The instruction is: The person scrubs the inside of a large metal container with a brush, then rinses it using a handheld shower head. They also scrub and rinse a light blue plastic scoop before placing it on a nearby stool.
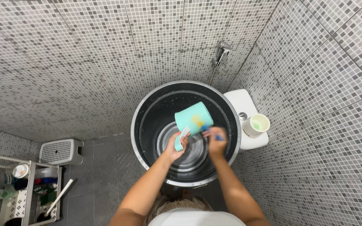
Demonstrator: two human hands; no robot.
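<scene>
My left hand point(176, 147) grips the handle of a mint-green plastic dipper point(192, 118), held tilted over a large black bucket point(147, 121) with a metal rim. My right hand point(215, 138) is closed on a small blue scrubber, blurred with motion, pressed against the dipper's side where a yellowish patch shows. Both hands hover above the bucket's inside, which holds shallow water with ringed reflections.
A white toilet tank point(243, 104) with a pale cup point(258, 124) on it stands right of the bucket. A spray hose point(221, 52) hangs on the tiled wall. A grey stool point(61, 151) and a white rack point(26, 196) of bottles and a brush stand at left.
</scene>
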